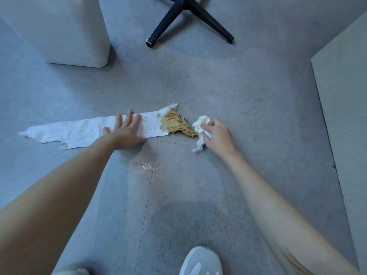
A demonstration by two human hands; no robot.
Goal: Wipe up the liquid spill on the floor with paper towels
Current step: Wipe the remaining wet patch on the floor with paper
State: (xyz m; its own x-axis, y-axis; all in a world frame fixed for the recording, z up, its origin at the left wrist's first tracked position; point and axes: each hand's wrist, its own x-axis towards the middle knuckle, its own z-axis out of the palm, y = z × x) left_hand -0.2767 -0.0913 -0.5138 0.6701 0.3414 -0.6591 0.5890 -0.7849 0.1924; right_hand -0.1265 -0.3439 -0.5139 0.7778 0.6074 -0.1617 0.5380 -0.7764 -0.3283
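pinning the strip, dabbing beside the soaked end

from the head view, my left hand (pixel 127 130) lies flat on the long paper towel strip (pixel 79 133), fingers straight and spread, pressing it to the floor (pixel 248 86). my right hand (pixel 216 135) is curled round a wad of paper towel (pixel 201 124), which touches the floor just right of the strip. the strip's soaked end (pixel 176 124) has gone brown and bunched up, and it sits between my two hands, its tip touching the wad. nearer to me a wet patch (pixel 145 167) glints on the tiles, well apart from both towels, so i judge the job only partly done.

the dry part of the strip is light and limp; it should slide easily under a flat palm but tear if i tug it by its ragged left edge. the brown end looks heavy with liquid and weak, likely to shred or drip if i pinch it, so i would gather it from underneath with the dry paper folded over. the wad is soft and gives under my fingers, good for dabbing.

a black chair base (pixel 188 18) and a white pedestal (pixel 59 30) stand beyond, and my shoe (pixel 200 261) is at the bottom edge.
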